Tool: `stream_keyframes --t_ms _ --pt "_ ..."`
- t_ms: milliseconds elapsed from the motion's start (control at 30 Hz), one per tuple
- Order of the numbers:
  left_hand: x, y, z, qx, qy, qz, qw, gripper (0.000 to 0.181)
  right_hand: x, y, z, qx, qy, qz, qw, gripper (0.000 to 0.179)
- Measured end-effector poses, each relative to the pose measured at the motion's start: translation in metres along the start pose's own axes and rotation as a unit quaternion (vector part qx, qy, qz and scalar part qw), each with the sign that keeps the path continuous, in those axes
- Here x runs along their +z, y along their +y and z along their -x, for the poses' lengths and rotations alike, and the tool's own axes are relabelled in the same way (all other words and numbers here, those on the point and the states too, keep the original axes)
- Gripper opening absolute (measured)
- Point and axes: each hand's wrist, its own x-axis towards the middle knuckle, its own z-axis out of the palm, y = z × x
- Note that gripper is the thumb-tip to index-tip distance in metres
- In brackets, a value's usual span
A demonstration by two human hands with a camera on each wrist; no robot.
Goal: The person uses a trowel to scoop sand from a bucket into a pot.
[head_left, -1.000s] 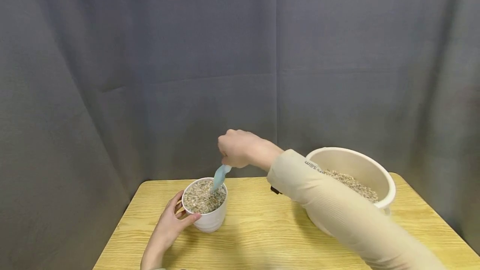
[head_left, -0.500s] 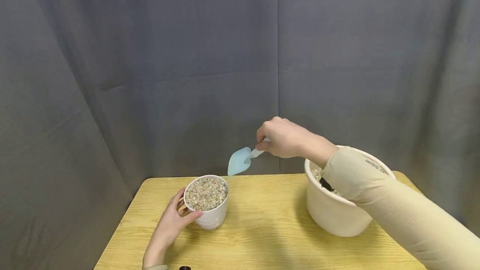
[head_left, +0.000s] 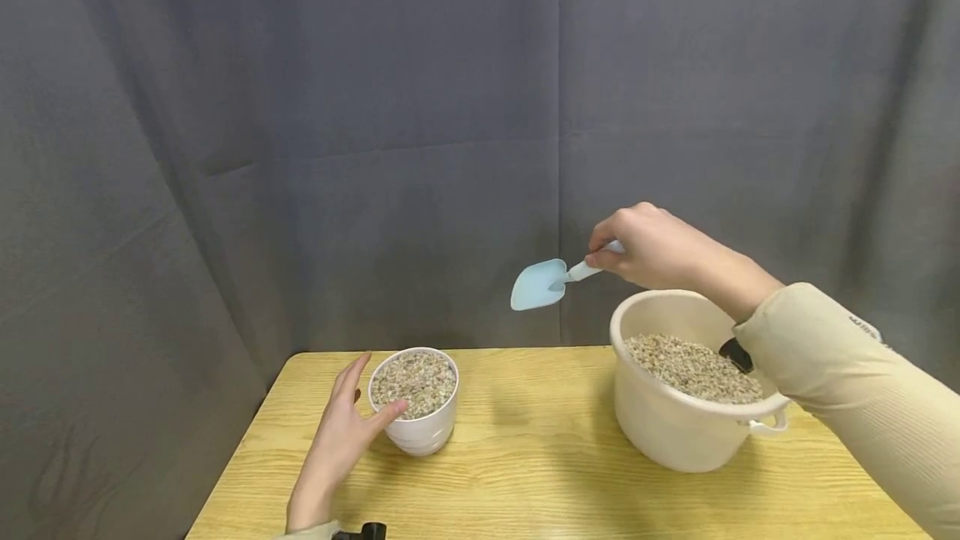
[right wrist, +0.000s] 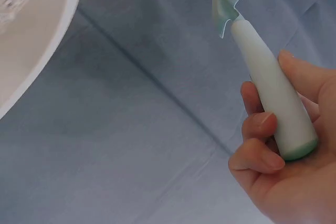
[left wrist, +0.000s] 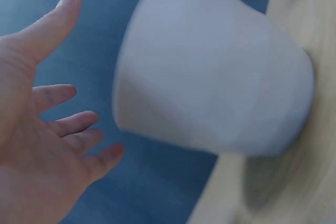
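A light blue hand trowel (head_left: 538,284) hangs in the air above the back of the table, its blade pointing left. My right hand (head_left: 660,248) grips its pale handle (right wrist: 275,90), fingers curled round it in the right wrist view. At the left stands a white pot (head_left: 423,433), filled almost to the rim with coarse tan gravel (head_left: 415,384). Beside the pot is my left hand (head_left: 339,432), thumb and fingers spread. In the left wrist view that hand's fingers (left wrist: 102,158) are apart from the pot's wall.
A large cream tub (head_left: 675,432) with a side handle stands at the right, holding more of the gravel (head_left: 693,369). My right forearm passes over its right rim. Grey curtains (head_left: 420,148) hang behind the wooden table (head_left: 517,473).
My right hand has carried the trowel from the pot's gravel up and to the right, toward the tub. My left hand has let go of the pot and drawn slightly away.
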Motion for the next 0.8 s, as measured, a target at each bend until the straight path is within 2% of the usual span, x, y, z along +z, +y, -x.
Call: stream_keyframes --t_ms 167,300,500,633,800 --pt "0.01 0.025 -0.001 0.041 0.008 0.016 0.999 0.089 -0.006 0.021 0.019 0.032 0.014 0.016 0.9993 0.004" --pt "0.027 0.039 -0.005 0.062 0.002 0.018 0.9979 0.083 0.006 0.043 0.043 0.049 0.056 0.03 0.9967 0.009" --pt "0.063 0.058 -0.015 0.106 -0.03 0.023 0.9936 0.08 0.029 0.077 0.084 0.051 0.117 0.031 0.9913 0.011" --pt "0.089 0.065 -0.019 0.104 -0.066 0.041 0.9916 0.079 0.042 0.094 0.101 0.047 0.132 0.026 0.9897 0.011" --pt "0.121 0.075 -0.025 0.105 -0.102 0.037 0.9885 0.079 0.054 0.112 0.12 0.048 0.143 0.027 0.9882 0.01"
